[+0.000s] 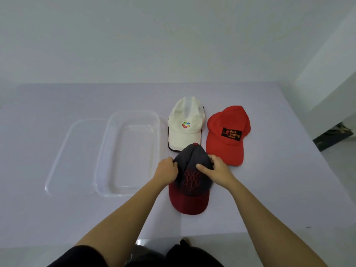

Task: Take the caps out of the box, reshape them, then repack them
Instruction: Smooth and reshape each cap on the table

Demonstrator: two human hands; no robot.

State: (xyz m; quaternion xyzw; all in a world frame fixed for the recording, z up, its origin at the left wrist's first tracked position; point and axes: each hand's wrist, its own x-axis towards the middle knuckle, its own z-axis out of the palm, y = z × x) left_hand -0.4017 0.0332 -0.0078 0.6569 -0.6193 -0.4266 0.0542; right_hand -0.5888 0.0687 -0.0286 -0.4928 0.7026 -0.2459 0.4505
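Caps: red cap reads "Back Packing Gear" | left grip, right grip clutch grey cap

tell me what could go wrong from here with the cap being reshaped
The grey cap overlaps the white cap's brim, so tugging by the left hand and right hand could drag it out of shape. The clear box looks narrow, so repacking three caps, including the red cap, may crush the crowns again.
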